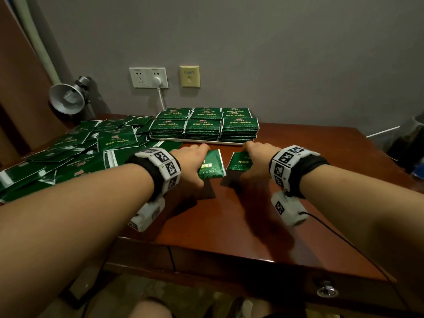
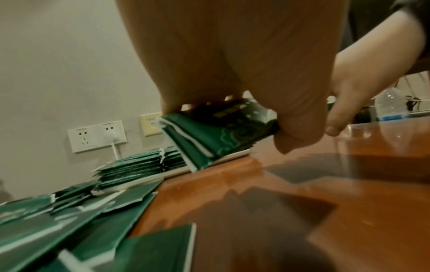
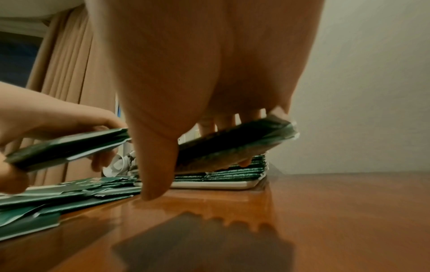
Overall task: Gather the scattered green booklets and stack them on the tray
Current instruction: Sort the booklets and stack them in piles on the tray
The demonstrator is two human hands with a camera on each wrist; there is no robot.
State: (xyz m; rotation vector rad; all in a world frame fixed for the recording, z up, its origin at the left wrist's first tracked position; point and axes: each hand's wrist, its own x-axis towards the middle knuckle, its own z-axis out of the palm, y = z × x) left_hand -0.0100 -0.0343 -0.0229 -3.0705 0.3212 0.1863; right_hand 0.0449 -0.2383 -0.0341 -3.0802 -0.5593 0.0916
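My left hand (image 1: 195, 161) grips a small bundle of green booklets (image 1: 212, 165) above the table, thumb under and fingers over; the left wrist view shows the same bundle (image 2: 209, 136) fanned at its edge. My right hand (image 1: 257, 159) holds a second bundle (image 1: 239, 160), which in the right wrist view (image 3: 232, 145) hangs tilted just above the tray's stacks. The white tray (image 1: 202, 141) stands at the back of the table with several neat stacks of green booklets (image 1: 204, 123). A loose heap of booklets (image 1: 75, 148) covers the table's left side.
The table (image 1: 252, 216) is glossy brown wood with a drawer in front. A metal lamp (image 1: 68, 95) stands at the back left, and a wall socket (image 1: 149, 77) with a white plug is behind the tray. A plastic bottle (image 2: 391, 106) stands off to the right.
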